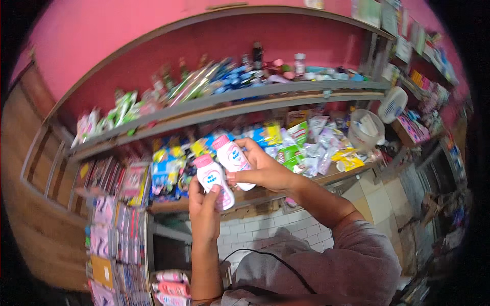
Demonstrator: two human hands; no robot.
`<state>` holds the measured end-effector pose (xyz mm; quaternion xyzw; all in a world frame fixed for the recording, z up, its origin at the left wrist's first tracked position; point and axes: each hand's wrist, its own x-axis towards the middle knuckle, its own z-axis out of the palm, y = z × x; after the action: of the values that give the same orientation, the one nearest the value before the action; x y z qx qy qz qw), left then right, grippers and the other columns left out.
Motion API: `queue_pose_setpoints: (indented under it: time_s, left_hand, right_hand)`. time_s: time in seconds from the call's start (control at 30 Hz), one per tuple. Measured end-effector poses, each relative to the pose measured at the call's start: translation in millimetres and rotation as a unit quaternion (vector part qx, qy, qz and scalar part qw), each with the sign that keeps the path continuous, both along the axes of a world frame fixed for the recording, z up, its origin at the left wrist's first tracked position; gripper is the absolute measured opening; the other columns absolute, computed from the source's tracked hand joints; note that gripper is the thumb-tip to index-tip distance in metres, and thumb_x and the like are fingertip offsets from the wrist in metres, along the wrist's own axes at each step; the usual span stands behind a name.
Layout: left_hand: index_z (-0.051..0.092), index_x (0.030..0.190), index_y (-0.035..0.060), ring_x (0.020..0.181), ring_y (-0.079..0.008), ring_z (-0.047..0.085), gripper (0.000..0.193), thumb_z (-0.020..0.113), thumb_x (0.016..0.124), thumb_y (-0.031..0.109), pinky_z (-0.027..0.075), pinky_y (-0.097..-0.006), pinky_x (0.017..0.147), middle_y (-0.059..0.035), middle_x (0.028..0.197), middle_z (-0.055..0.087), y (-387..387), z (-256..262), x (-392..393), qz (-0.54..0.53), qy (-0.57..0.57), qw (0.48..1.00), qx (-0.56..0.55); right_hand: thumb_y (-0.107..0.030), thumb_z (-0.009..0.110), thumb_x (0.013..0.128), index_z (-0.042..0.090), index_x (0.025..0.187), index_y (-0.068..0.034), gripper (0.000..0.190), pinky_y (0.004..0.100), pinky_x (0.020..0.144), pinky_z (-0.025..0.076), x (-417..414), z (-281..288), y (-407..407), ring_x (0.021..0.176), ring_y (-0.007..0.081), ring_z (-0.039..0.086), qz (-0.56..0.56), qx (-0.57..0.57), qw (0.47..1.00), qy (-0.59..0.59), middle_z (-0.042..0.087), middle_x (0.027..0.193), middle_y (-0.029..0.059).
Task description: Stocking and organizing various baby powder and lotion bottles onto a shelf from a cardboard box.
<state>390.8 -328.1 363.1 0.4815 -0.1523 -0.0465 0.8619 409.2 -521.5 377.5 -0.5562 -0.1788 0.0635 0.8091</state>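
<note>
My left hand (205,202) is closed around a white powder bottle with a pink cap (211,178), tilted with its cap towards the shelf. In my right hand (260,166) is a second white powder bottle with a pink cap (233,157), gripped between thumb and fingers. The two bottles lean the same way, side by side, their printed fronts facing up towards me. Blue and yellow packets (165,168) lie on the lower shelf beyond my hands. At the bottom, several pink and white bottles (172,288) lie together in a box.
An upper shelf (245,93) holds tubes, pouches and small bottles. Green and purple packets (293,157) and a translucent plastic tub (366,130) occupy the lower shelf. Stacked boxes and books (130,229) stand at left. A white tiled floor (260,225) shows below; a black cable (275,257) crosses my front.
</note>
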Motion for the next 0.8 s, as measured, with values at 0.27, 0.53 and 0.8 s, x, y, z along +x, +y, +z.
queue_pose_setpoints:
  time_s: [0.27,0.53,0.8]
  left_hand:
    - [0.054,0.130,0.0012,0.111,-0.0149,0.062,0.036,0.067,0.097,0.009,0.049,-0.0309,0.095,-0.0088,0.119,0.065,-187,98,79,-0.137,-0.124,0.982,0.027]
    - [0.058,0.124,-0.0011,0.102,-0.0143,0.062,0.033,0.069,0.098,0.017,0.050,-0.0311,0.090,-0.0086,0.112,0.065,-331,213,155,-0.168,-0.284,0.943,0.032]
    - [0.057,0.131,-0.0046,0.104,-0.0162,0.063,0.051,0.073,0.095,0.029,0.050,-0.0320,0.088,-0.0101,0.116,0.066,-392,306,234,-0.084,-0.358,0.923,0.110]
  right_hand:
    - [0.000,0.075,0.089,0.040,0.135,-0.004,0.058,0.0328,0.082,0.060,5,86,-194,0.107,0.0147,0.065,-0.256,-0.114,0.951,-0.131,0.061,0.121,0.0084]
    - [-0.007,0.081,0.086,0.050,0.130,0.001,0.054,0.0314,0.078,0.064,45,197,-336,0.098,0.0174,0.068,-0.409,-0.120,0.860,-0.280,0.062,0.115,0.0109]
    - [-0.041,0.086,0.076,0.066,0.121,0.002,0.065,0.0356,0.083,0.058,135,303,-456,0.096,0.0207,0.071,-0.587,-0.268,0.698,-0.310,0.073,0.108,0.0148]
